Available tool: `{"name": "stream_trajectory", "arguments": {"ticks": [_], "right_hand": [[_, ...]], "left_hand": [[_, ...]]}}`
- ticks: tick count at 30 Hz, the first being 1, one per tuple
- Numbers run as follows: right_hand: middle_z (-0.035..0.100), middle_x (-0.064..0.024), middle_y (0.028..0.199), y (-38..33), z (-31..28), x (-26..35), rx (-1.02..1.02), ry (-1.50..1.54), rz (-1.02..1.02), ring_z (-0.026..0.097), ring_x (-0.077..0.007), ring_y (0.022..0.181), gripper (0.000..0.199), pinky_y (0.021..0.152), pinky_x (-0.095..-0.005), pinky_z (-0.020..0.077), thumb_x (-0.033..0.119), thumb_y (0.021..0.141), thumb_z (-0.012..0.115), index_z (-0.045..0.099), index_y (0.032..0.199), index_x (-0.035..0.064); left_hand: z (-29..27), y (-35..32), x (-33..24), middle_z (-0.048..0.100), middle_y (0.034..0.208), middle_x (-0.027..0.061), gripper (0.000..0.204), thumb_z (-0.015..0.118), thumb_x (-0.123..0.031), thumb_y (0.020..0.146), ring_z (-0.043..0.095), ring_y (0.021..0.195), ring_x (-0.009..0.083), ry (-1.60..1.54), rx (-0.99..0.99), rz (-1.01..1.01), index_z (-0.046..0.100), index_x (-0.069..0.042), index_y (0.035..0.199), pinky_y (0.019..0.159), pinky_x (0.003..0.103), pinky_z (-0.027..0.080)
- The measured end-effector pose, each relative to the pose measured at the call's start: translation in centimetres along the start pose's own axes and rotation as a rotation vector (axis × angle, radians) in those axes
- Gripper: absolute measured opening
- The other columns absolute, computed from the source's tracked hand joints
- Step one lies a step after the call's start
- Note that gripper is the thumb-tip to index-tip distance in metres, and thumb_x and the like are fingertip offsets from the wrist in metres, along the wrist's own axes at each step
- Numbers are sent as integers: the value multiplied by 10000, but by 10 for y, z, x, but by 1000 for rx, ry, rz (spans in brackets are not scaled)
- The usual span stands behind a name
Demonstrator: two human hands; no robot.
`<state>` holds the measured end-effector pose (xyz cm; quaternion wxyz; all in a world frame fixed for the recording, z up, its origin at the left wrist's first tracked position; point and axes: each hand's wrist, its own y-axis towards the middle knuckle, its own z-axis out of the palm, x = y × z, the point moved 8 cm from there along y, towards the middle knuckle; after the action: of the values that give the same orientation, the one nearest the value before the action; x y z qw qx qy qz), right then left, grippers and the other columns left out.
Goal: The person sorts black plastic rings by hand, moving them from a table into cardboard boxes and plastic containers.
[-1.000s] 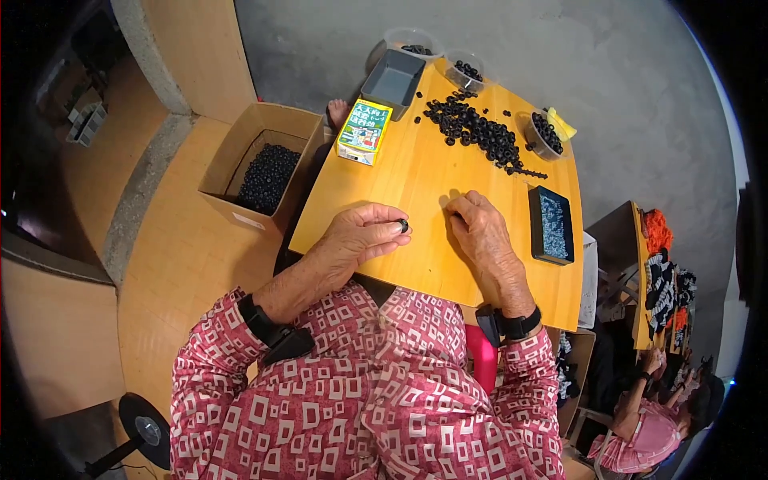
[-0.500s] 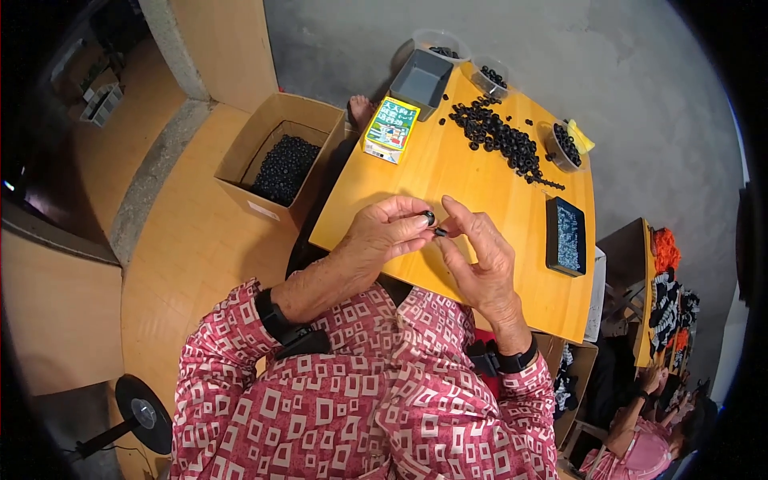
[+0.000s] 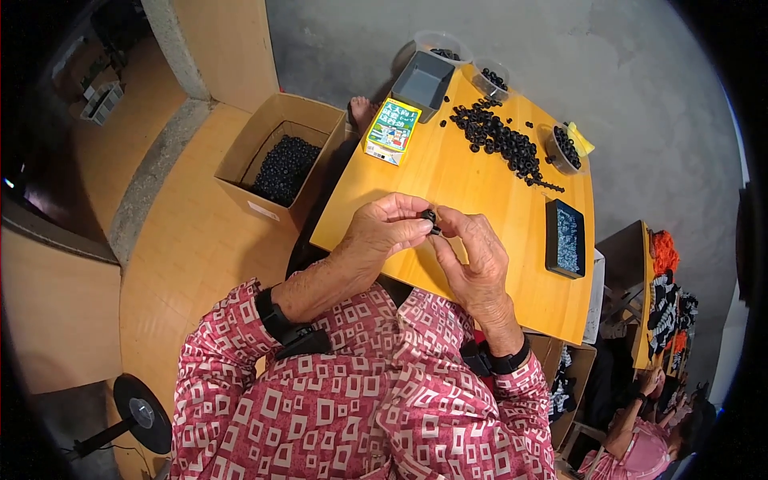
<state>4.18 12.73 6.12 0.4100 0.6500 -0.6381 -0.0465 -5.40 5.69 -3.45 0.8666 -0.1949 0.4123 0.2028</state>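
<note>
Over the near edge of the yellow wooden table, my left hand (image 3: 382, 232) pinches a small black round part (image 3: 429, 216) between thumb and fingers. My right hand (image 3: 476, 260) closes its thumb and forefinger on the lower side of that part, so the fingertips of both hands nearly meet. What sits between the right fingertips is partly hidden. Farther back lies a loose pile of similar black parts (image 3: 500, 140), with a line of them trailing to the right. A black tray (image 3: 550, 248) of small bluish clear pieces is to the right of my hands.
A yellow-green carton (image 3: 390, 132) and a grey bin (image 3: 422, 84) stand at the table's far left. Clear tubs (image 3: 490, 92) with black parts line the far edge. Left of the table is a cardboard box (image 3: 232, 160) of black pieces. A person (image 3: 640, 440) sits at lower right.
My right hand has moved slightly left, bringing its fingertips and the small dark piece in them against the black part in my left hand. My left hand is almost still.
</note>
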Motion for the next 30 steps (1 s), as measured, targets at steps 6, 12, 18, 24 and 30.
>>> {"name": "stream_trajectory", "arguments": {"ticks": [6,12,18,24,30], "right_hand": [[620,-122,883,3,-1,13,-2,-157,-100,598,-267,770,441,706,-350,494,-34,712,750,604,1125,21],[611,-124,853,-1,-10,1,-68,-33,3,601,-279,775,314,683,-358,497,-7,718,761,641,1007,7],[588,-109,805,-2,-8,4,-78,-165,-44,584,-275,734,229,653,-363,487,9,716,768,649,911,5],[584,-100,792,-2,-6,9,-69,-212,-99,578,-263,723,223,651,-360,481,19,716,767,654,908,6],[627,-110,830,-2,-11,7,-83,-78,-90,604,-262,735,198,649,-342,492,6,730,751,653,902,5]], "left_hand": [[2,1,-1,604,1065,76,318,671,-63,863,596,997,132,-7,25,35,565,-3,1157,881,247,498],[5,-1,-6,619,1027,60,243,652,-4,863,605,963,126,-31,-15,26,582,-24,1095,887,246,510],[4,-2,-5,607,1053,55,260,658,-15,860,593,988,125,-25,-46,-10,581,-32,1108,895,246,508],[4,-2,-6,604,1064,65,280,663,-34,862,593,1003,124,0,-27,17,577,-17,1128,899,244,503],[8,-3,-6,604,1073,71,281,659,-48,872,598,986,125,-16,19,19,573,-4,1135,895,247,507]]}}
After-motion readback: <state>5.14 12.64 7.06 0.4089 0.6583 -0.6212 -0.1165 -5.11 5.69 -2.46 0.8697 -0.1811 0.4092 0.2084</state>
